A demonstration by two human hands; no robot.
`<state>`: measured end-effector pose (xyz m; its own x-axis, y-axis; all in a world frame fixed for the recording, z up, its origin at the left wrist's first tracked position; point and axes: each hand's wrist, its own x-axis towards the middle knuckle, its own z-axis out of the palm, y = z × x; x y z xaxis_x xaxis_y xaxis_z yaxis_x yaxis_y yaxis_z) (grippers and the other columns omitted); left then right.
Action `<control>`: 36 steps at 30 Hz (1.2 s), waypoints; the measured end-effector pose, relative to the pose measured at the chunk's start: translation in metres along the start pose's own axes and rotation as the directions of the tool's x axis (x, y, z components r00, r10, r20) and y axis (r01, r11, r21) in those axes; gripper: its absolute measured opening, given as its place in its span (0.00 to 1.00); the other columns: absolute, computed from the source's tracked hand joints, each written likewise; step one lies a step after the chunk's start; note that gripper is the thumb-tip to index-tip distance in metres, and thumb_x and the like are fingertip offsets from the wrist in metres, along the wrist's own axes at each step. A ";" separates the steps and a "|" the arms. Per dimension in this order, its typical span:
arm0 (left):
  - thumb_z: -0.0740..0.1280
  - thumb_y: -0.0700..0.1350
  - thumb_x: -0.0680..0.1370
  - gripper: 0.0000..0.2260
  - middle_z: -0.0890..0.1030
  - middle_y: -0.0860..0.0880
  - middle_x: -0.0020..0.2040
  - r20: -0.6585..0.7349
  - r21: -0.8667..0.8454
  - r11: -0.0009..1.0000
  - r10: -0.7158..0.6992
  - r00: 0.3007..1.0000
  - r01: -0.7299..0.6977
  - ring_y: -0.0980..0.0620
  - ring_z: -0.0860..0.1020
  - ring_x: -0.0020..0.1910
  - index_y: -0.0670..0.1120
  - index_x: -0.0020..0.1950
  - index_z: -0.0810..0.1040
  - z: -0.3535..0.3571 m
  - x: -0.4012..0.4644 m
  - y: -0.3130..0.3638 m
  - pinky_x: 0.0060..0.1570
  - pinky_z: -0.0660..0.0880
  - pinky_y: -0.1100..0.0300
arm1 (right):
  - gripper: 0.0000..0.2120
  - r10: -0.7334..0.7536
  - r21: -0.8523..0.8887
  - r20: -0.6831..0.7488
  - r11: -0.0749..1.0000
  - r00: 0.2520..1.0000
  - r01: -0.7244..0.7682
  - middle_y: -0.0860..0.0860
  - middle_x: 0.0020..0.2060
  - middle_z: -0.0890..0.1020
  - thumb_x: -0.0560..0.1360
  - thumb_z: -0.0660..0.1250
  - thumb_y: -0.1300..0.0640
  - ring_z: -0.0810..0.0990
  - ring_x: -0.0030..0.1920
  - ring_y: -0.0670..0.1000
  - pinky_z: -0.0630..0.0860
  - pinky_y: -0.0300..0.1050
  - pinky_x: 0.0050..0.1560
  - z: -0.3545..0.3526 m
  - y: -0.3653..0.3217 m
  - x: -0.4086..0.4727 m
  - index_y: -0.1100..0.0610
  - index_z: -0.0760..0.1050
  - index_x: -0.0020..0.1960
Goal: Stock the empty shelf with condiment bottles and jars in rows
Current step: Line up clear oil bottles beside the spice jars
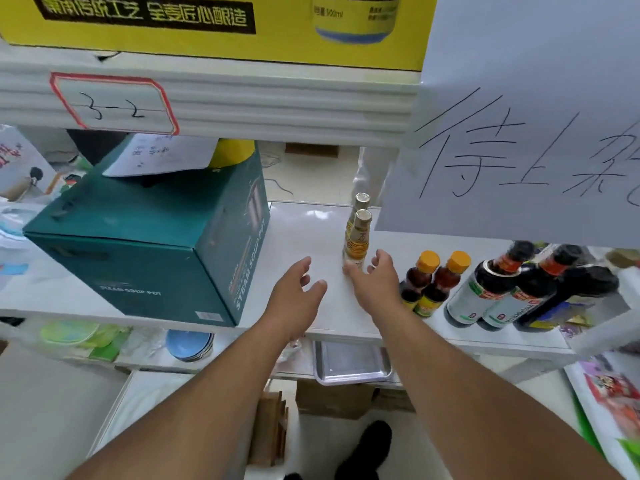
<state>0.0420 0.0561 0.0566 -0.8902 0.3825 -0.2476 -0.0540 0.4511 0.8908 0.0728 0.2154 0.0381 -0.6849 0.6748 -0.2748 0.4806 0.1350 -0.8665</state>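
Reaching in, the right hand [375, 282] curled loosely around the front gold-capped bottle's [356, 244] base; the left hand [294, 292] hovered open beside. Likely glass, top-heavy: better gripped mid-body, above those fingers.

1. A boxed soup pot [152, 244] is sitting on the left part of the shelf [311, 233].
2. Two slim bottles [356, 237] are standing mid-shelf, one behind the other.
3. Two small bottles [429, 282] are standing to their right.
4. Large sauce bottles [512, 285] are standing farther right.
5. A metal tray [351, 363] is lying on the level below.
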 end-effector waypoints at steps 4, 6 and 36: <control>0.65 0.50 0.82 0.26 0.66 0.56 0.78 0.000 0.052 0.999 -0.012 1.000 0.012 0.56 0.69 0.73 0.54 0.80 0.61 0.007 0.018 0.008 0.67 0.71 0.55 | 0.35 0.027 0.012 -0.004 1.000 1.000 -0.026 0.51 0.70 0.73 0.77 0.72 0.46 0.74 0.66 0.54 0.69 0.45 0.58 0.009 0.003 0.034 0.53 0.61 0.78; 0.65 0.49 0.82 0.27 0.66 0.55 0.78 0.003 0.075 0.997 -0.011 1.000 0.010 0.56 0.69 0.73 0.54 0.80 0.61 0.010 0.025 0.010 0.69 0.71 0.53 | 0.33 0.033 0.020 0.002 0.999 0.999 -0.033 0.47 0.64 0.75 0.76 0.73 0.46 0.76 0.59 0.52 0.70 0.46 0.56 0.014 0.004 0.044 0.52 0.64 0.76; 0.65 0.49 0.82 0.26 0.66 0.55 0.78 0.055 0.088 0.994 0.064 0.996 -0.068 0.55 0.69 0.73 0.54 0.80 0.62 -0.003 0.018 0.002 0.63 0.69 0.59 | 0.15 -0.164 -0.083 -0.178 0.985 0.970 0.151 0.42 0.43 0.82 0.71 0.74 0.38 0.81 0.43 0.44 0.83 0.50 0.46 0.007 0.020 -0.019 0.45 0.76 0.50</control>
<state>0.0245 0.0613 0.0554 -0.8657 0.4539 -0.2109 0.0469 0.4931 0.8687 0.0912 0.2006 0.0235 -0.6456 0.7620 -0.0506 0.4159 0.2952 -0.8602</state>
